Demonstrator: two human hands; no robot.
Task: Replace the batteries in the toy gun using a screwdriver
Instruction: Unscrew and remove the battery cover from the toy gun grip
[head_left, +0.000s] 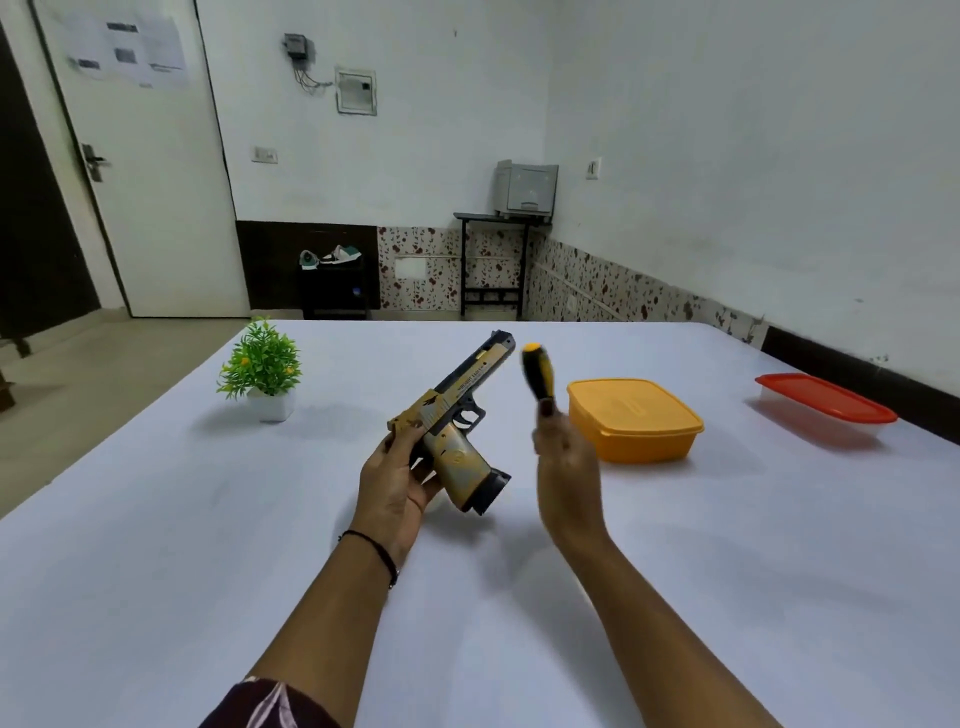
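A tan and black toy gun (457, 410) is held above the white table (208, 519) by my left hand (395, 478), which grips its rear end; the barrel points away and up, the grip hangs toward the right. Just to its right, my right hand (563, 467) holds a screwdriver (537, 374) with a yellow and black handle, handle end up and blurred. The screwdriver's blade is hidden in my hand. A small gap separates screwdriver and gun.
A yellow lidded plastic box (634, 418) stands right of my right hand. A clear box with a red lid (823, 405) sits near the table's right edge. A small potted plant (265, 371) stands at the far left.
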